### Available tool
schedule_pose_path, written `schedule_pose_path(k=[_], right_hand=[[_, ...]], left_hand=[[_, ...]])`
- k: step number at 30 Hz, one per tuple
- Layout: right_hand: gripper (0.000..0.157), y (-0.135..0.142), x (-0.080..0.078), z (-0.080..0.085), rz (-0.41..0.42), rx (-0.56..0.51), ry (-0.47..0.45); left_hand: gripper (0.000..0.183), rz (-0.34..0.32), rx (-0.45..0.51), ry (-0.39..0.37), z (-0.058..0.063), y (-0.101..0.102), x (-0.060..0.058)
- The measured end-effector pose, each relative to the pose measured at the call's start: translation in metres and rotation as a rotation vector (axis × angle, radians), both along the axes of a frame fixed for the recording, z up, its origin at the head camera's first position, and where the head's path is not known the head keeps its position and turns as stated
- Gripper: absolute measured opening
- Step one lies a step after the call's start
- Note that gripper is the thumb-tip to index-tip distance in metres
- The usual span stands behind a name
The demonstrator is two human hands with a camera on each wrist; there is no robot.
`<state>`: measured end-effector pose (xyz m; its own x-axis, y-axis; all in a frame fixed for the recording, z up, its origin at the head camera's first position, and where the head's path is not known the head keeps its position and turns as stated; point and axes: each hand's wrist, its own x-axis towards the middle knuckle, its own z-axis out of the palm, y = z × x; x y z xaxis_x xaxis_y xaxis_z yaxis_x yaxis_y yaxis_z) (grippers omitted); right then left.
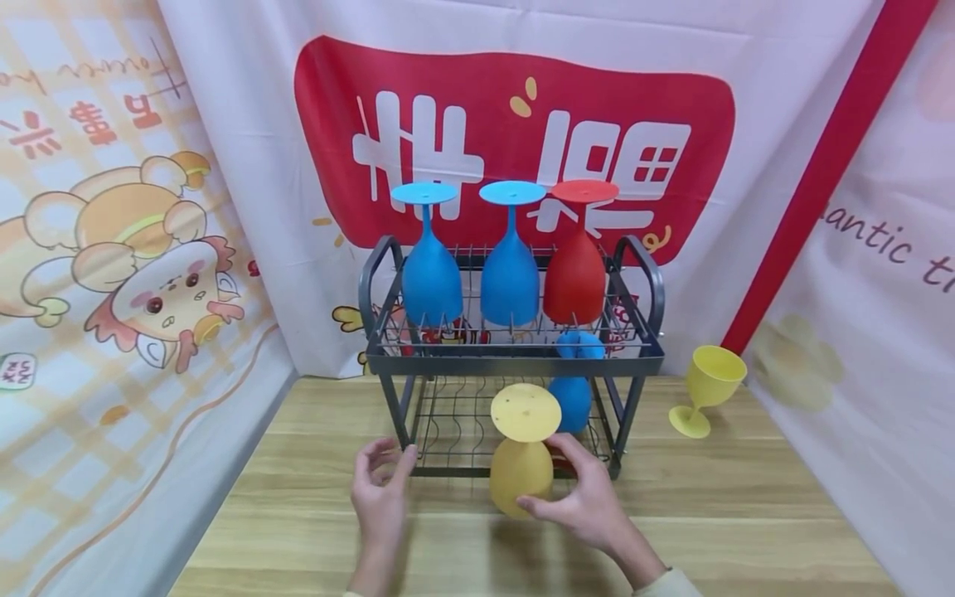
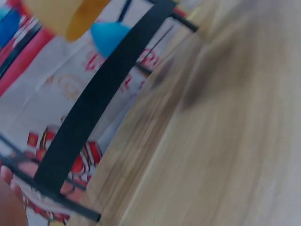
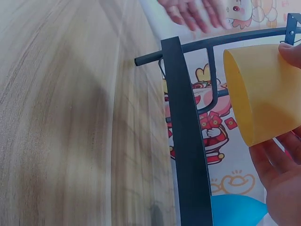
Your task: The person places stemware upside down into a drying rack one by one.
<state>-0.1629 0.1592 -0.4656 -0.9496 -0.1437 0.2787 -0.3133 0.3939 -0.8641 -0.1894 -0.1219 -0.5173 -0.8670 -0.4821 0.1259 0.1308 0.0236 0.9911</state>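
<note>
My right hand [image 1: 585,502] grips the bowl of a yellow goblet [image 1: 522,477], thumb on one side and fingers on the other. The goblet is upside down, foot uppermost, at the front of the dark two-tier rack [image 1: 515,365]. The right wrist view shows the rim of its bowl [image 3: 263,94] and my fingers [image 3: 282,162] curled against it. My left hand [image 1: 382,489] is beside the rack's lower left front corner, fingers loosely bent, holding nothing. A blue goblet [image 1: 570,402] stands inverted on the lower tier, partly hidden. Something red shows behind my right fingers.
On the upper tier two blue goblets [image 1: 433,286] and a red goblet [image 1: 574,286] stand inverted in a row. Another yellow goblet [image 1: 709,381] stands upright on the wooden table [image 1: 709,497], right of the rack. Printed cloth [image 1: 515,25] hangs behind and at both sides.
</note>
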Motion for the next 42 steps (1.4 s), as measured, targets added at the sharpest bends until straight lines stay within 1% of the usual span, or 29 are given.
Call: schedule_pose_path(k=[1, 2, 4, 6, 9, 12, 14, 20, 23, 27, 30, 34, 39, 42], right_hand=[[0.076, 0.0, 0.0, 0.0, -0.001, -0.001, -0.002], [0.077, 0.0, 0.0, -0.001, -0.002, 0.0, -0.007], [0.077, -0.001, -0.001, -0.001, 0.001, -0.002, -0.012], [0.078, -0.001, -0.002, -0.001, 0.001, -0.008, -0.024], [0.078, -0.001, -0.004, -0.001, -0.003, -0.011, -0.041], [0.079, -0.002, -0.007, -0.001, -0.013, -0.013, -0.061], [0.08, -0.002, -0.009, 0.0, -0.035, -0.02, -0.075], [0.081, -0.009, -0.022, 0.001, -0.12, -0.06, -0.111], [0.082, -0.016, -0.031, -0.001, -0.166, -0.053, -0.12], [0.084, -0.024, -0.044, -0.008, -0.245, -0.032, -0.132], [0.084, -0.031, -0.055, -0.014, -0.293, -0.027, -0.114], [0.083, -0.042, -0.071, -0.022, -0.337, -0.025, -0.094], [0.082, -0.052, -0.088, -0.031, -0.408, -0.006, -0.12], [0.082, -0.054, -0.096, -0.036, -0.43, 0.022, -0.133]], left_hand=[[0.053, 0.004, 0.016, -0.052, -0.001, -0.005, -0.003], [0.057, -0.007, 0.028, -0.093, -0.002, -0.01, -0.005], [0.063, -0.06, 0.042, -0.148, -0.006, -0.018, -0.01], [0.067, -0.146, 0.039, -0.179, -0.011, -0.023, -0.015], [0.064, -0.28, 0.01, -0.217, -0.016, -0.027, -0.021], [0.06, -0.361, -0.026, -0.232, -0.018, -0.026, -0.024], [0.058, -0.386, -0.028, -0.23, -0.02, -0.024, -0.025], [0.057, -0.391, -0.043, -0.235, -0.019, -0.022, -0.024], [0.057, -0.384, -0.06, -0.241, -0.018, -0.023, -0.023], [0.056, -0.382, -0.069, -0.241, -0.02, -0.023, -0.023], [0.056, -0.383, -0.072, -0.224, -0.02, -0.024, -0.024], [0.055, -0.379, -0.061, -0.211, -0.021, -0.025, -0.025], [0.055, -0.383, -0.054, -0.202, -0.023, -0.024, -0.025], [0.056, -0.386, -0.045, -0.206, -0.023, -0.023, -0.024]])
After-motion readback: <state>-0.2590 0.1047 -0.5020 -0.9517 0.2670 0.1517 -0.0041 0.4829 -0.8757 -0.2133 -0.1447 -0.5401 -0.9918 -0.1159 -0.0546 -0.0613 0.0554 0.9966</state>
